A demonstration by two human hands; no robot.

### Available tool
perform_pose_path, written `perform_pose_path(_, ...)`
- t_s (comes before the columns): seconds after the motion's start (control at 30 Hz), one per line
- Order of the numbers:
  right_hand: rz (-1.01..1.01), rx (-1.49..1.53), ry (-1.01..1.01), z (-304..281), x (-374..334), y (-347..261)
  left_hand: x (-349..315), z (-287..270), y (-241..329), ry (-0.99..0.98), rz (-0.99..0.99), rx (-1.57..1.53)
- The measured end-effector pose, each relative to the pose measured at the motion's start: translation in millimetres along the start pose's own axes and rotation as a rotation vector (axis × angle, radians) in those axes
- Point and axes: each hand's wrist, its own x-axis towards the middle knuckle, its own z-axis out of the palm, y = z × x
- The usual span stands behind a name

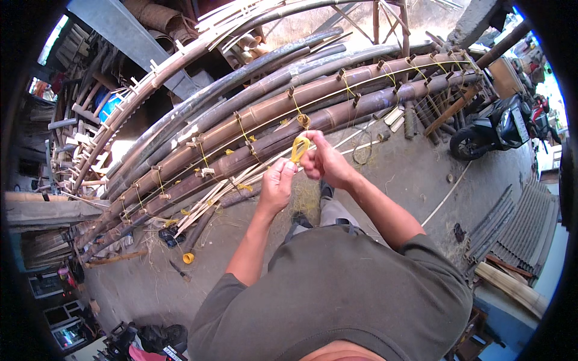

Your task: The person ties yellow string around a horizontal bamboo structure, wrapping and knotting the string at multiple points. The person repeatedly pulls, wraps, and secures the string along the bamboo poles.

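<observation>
Two brown bamboo poles, the upper one (265,108) and the lower one (335,114), sweep side by side from the lower left of the frame to the upper right. Grey corrugated sheets (533,222) lie at the right edge, below a parked motorbike (509,123). Pale split slats (208,201) rest left of centre, below the poles.

At the centre, the right hand (325,162) is bent inward, its fingers curled beside a yellow cord hank; whether they close on a strand cannot be told. The left hand (279,180) pinches the lower end of that hank between thumb and fingers. Short pegs (291,91) stand along the poles, with thin yellow cord (349,84) strung between several of them. The yellow cord hank (299,148) is a narrow loop at the centre of the frame, in front of the lower pole and just below a cord-wrapped peg (303,118).

The step in hand looks like working or tightening the cord at that peg. The next move would seem to call for a firm left pinch, the right fingers guiding the strand, and even tension so that the loops do not tangle.
</observation>
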Motion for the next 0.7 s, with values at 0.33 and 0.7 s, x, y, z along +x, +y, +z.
perform_pose_path(0.33,-0.027,-0.554,-0.435,3.7,-33.4,10.6,13.4,-27.9,-80.3,-0.102,-0.060,0.091)
perform_pose_path(0.7,0.008,0.087,-0.142,-32.5,-0.4,96.7,17.6,-23.1,-57.1,-0.101,-0.122,-0.161)
